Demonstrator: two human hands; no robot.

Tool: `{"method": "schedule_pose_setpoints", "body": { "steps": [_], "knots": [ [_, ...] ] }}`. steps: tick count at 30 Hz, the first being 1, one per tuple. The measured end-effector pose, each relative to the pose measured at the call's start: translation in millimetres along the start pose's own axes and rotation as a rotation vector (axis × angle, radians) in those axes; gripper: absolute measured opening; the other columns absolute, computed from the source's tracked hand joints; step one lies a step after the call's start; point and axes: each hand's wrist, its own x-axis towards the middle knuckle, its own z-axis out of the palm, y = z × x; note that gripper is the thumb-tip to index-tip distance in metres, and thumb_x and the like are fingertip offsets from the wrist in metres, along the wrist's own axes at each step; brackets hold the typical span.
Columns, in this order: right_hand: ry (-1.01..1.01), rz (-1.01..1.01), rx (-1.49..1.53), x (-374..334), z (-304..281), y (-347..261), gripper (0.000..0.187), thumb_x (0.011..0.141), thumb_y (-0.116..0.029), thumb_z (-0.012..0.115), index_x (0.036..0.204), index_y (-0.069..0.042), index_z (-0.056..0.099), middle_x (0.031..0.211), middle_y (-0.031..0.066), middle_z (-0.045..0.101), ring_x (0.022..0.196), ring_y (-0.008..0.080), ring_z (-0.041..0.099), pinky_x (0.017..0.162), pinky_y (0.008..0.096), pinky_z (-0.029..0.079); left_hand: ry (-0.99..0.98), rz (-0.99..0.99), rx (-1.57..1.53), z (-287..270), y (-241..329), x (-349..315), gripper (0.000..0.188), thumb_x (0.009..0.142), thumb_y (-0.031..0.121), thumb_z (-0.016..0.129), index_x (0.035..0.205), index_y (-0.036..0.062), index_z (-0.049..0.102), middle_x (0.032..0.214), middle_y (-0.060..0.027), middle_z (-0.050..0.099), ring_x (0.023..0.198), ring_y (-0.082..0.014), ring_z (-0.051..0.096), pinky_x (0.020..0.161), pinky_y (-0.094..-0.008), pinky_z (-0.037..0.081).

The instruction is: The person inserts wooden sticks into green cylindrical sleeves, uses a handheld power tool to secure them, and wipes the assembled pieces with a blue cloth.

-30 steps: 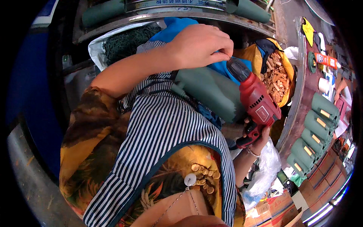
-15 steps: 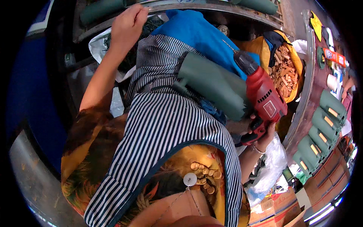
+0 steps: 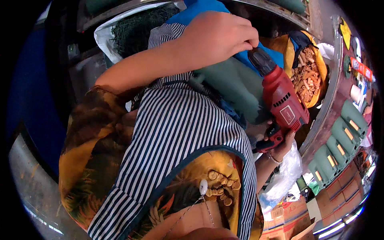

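My right hand (image 3: 284, 146) grips the handle of a red power drill (image 3: 284, 100), whose black chuck (image 3: 262, 62) points up and to the left. At the chuck's tip my left hand (image 3: 224, 38) has its fingers pinched together. The drill bit is hidden behind that hand, and what the fingers hold does not show. Across my lap, partly under my left forearm, lies a dark green cylinder (image 3: 236, 88). Beneath it are my striped apron (image 3: 172, 120) and a blue cloth (image 3: 200, 7).
Up left, a white bag (image 3: 105, 40) holds many thin dark green pieces (image 3: 136, 30). A yellow bag (image 3: 320, 72) of short tan tubes (image 3: 307, 78) stands beyond the drill. Several green pieces with tan strips (image 3: 334, 148) line the bench at right, near cardboard boxes (image 3: 290, 214).
My left hand has come from the upper left, by the white bag, across to the drill's chuck, covering the bit. The drill stays in my right hand, shifted slightly in view.
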Motion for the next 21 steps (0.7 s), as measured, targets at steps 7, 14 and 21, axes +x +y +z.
{"method": "schedule_pose_setpoints", "body": {
  "steps": [7,14,21],
  "knots": [
    [0.099,0.015,-0.002,-1.2,-13.7,6.8,0.063,0.094,-0.047,0.051,0.134,0.001,0.039,0.108,0.0279,0.059,0.069,0.0272,0.062,0.047,0.0301,0.051,0.028,0.136,0.234,5.4,-0.8,2.0,0.012,0.078,0.015,0.068,0.087,0.0124,0.060,0.087,-0.0021,0.062,0.077,-0.0195,0.062,0.066,-0.0316,0.051],
    [-0.024,0.062,0.113,0.5,-11.1,9.9,0.065,0.094,-0.048,0.051,0.135,0.001,0.038,0.105,0.0274,0.059,0.071,0.0266,0.062,0.045,0.0293,0.050,0.160,-0.010,0.463,-1.6,-27.2,-11.0,0.011,0.088,0.017,0.056,0.094,0.0095,0.060,0.088,-0.0063,0.063,0.080,-0.0232,0.065,0.060,-0.0350,0.054],
    [-0.018,0.020,0.159,2.1,-8.8,9.9,0.064,0.094,-0.046,0.052,0.135,0.001,0.036,0.109,0.0262,0.057,0.070,0.0260,0.062,0.045,0.0299,0.051,-0.269,-0.707,0.778,-53.5,-151.5,-151.0,0.037,0.087,0.006,0.056,0.123,0.0134,0.054,0.112,-0.0127,0.062,0.090,-0.0338,0.064,0.070,-0.0417,0.053]
  ]
}}
